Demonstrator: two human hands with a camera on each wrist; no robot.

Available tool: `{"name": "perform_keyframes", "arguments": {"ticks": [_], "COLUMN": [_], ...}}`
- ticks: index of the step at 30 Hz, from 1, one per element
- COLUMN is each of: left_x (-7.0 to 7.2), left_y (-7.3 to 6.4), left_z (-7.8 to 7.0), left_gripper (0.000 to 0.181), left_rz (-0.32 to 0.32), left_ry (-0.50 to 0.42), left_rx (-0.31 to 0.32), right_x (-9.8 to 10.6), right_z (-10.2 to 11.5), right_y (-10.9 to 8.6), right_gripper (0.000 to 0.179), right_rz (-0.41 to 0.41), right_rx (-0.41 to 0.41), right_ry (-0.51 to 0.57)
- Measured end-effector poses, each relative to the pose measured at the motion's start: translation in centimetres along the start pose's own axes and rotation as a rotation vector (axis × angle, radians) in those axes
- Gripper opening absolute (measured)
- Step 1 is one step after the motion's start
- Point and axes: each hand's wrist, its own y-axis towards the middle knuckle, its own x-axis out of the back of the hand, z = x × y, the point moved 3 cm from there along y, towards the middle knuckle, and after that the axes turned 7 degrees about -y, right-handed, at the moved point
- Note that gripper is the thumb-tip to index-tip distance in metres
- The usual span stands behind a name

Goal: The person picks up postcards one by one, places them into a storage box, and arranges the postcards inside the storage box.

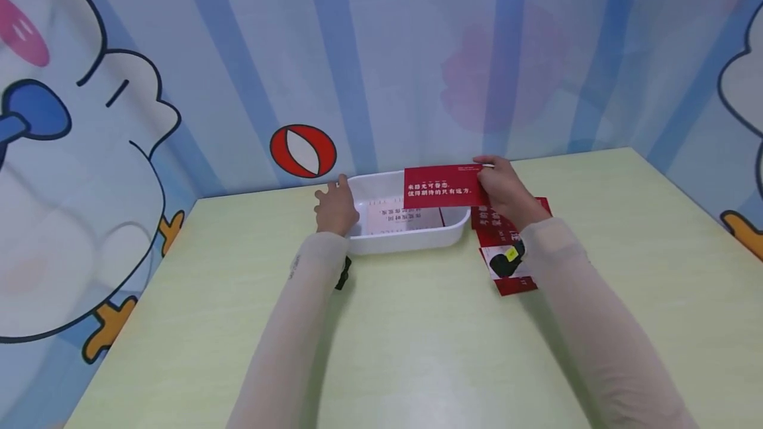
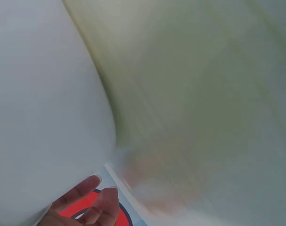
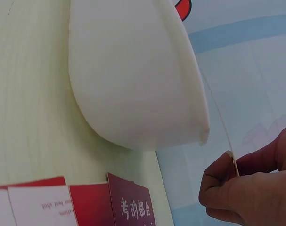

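My right hand (image 1: 503,185) pinches the right end of a red card (image 1: 441,185) with white lettering. The card is held above the right part of a white plastic tray (image 1: 411,241). Seen almost edge-on in the right wrist view, the card is a thin line above the fingers (image 3: 225,190). Inside the tray lies a pale printed card (image 1: 387,215), partly covered by the red one. At the tray's left end, my left hand (image 1: 336,207) grips the rim. Its fingers (image 2: 110,200) show past the tray wall in the left wrist view.
Several red and white cards (image 1: 501,237) lie overlapping right of the tray, partly under the right forearm. The pale table (image 1: 417,349) meets a blue striped backdrop (image 1: 405,65) with cartoon figures just behind the tray. A dark wrist strap (image 1: 342,273) shows by the left sleeve.
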Motion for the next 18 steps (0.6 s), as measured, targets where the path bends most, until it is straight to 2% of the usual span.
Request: {"name": "perform_keyframes", "arguments": {"ticks": [7,18], "left_x": [0.3,0.1], "left_y": [-0.3,-0.7], "left_z": [-0.1,-0.8], "left_gripper": [0.072,0.071], "left_rz": [-0.018,0.008], "left_ry": [0.019,-0.004], "left_rx": [-0.010,0.001], "right_x": [-0.9,-1.3], "right_z": [0.3,0.7], "right_y": [0.1,0.0], "right_gripper": [0.056,0.055], "right_rz": [0.020,0.008], "right_rx": [0.015,0.010], "right_ry": [0.022,-0.008]}}
